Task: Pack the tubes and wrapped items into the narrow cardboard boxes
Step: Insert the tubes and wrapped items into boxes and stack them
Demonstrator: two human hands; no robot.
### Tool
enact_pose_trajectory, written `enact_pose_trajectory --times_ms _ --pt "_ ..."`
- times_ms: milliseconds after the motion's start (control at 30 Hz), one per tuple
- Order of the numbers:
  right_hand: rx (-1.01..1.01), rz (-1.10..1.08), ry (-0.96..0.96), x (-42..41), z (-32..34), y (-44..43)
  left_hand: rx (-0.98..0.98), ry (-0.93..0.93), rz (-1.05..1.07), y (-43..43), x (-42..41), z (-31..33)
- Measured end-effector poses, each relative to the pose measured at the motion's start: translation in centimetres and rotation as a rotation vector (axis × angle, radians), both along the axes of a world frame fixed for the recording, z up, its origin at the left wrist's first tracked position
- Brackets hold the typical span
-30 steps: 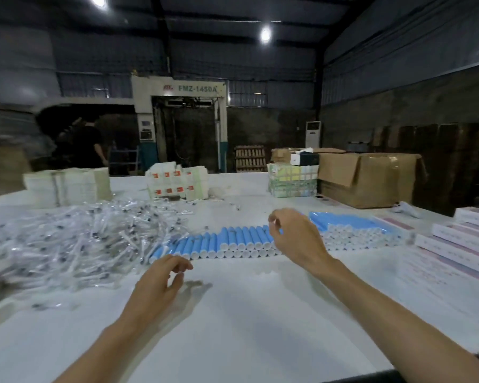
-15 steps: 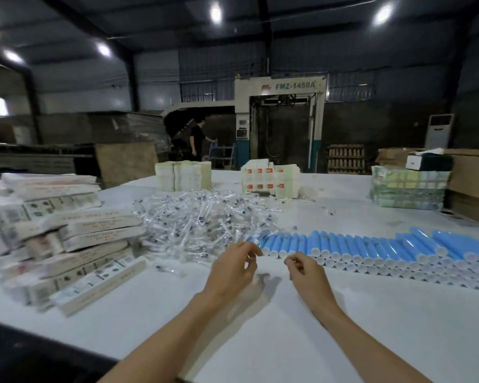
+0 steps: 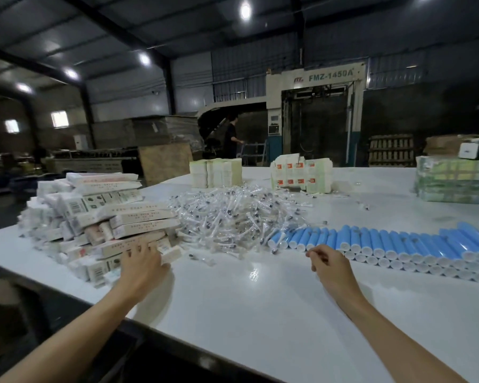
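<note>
A heap of narrow white cardboard boxes lies on the left of the white table. My left hand reaches into the heap's near side, its spread fingers resting on a box. Behind the table's middle sits a pile of clear-wrapped items. Blue tubes with white caps lie in rows to the right. My right hand hovers just in front of the tubes' left end, fingers loosely curled, holding nothing that I can see.
Stacks of flat white cartons and red-marked cartons stand at the table's far side, with a green wrapped bundle at far right. The table's front edge runs diagonally at lower left. A person stands by the machine.
My view has swung left, bringing the box heap into sight. My left hand moved left from the tubes onto the boxes. My right hand stayed near the tubes' left end.
</note>
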State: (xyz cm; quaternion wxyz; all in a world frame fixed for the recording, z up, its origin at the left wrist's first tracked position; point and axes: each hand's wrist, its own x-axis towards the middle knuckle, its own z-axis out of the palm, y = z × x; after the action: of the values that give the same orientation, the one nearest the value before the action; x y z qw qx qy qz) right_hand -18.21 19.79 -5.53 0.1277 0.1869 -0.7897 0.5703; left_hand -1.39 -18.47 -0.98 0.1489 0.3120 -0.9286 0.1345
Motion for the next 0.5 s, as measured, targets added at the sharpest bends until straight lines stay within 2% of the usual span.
enact_pose_trajectory --times_ms 133,300,500 --pt "0.002 0.01 -0.004 0.2 0.0 0.0 -0.033 -0.04 -0.015 -0.2 1.4 -0.3" --pt "0.008 0.022 -0.011 0.5 0.2 0.2 0.019 -0.052 -0.076 -0.8 1.4 0.2" --pt "0.015 0.029 -0.025 0.7 0.1 0.1 0.171 0.032 -0.204 -3.2 0.8 0.0"
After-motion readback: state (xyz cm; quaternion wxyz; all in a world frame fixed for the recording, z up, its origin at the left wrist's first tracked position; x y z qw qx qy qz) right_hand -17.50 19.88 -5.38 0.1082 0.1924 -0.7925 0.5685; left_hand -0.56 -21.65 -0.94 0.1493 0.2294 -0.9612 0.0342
